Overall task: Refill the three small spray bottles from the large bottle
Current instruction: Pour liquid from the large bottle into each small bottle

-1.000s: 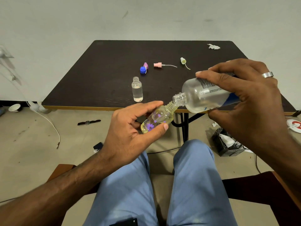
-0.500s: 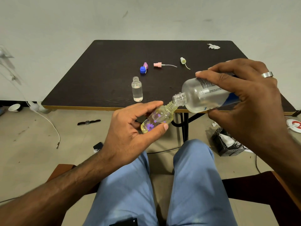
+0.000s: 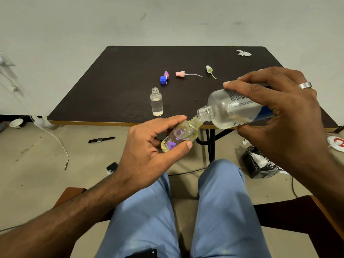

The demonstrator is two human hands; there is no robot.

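My left hand (image 3: 149, 146) grips a small yellow spray bottle (image 3: 181, 135) with purple flowers, tilted with its open neck up and to the right. In my right hand (image 3: 279, 112) is the large clear bottle (image 3: 230, 110), tipped nearly flat, its open mouth touching the small bottle's neck. Both are held in front of the table's near edge. A small clear bottle (image 3: 156, 101) stands upright and uncapped on the dark table (image 3: 115, 86). Behind it lie a blue cap (image 3: 163, 79), a purple spray top (image 3: 166, 74), a pink spray top (image 3: 180, 73) and a pale yellow spray top (image 3: 208, 69).
A crumpled tissue (image 3: 243, 53) lies at the table's far right. On the floor are a wristwatch (image 3: 101, 139), a white cable (image 3: 59, 144), a bowl (image 3: 16, 123) and a black crate (image 3: 260, 162). My knees in blue trousers (image 3: 186, 211) are below my hands.
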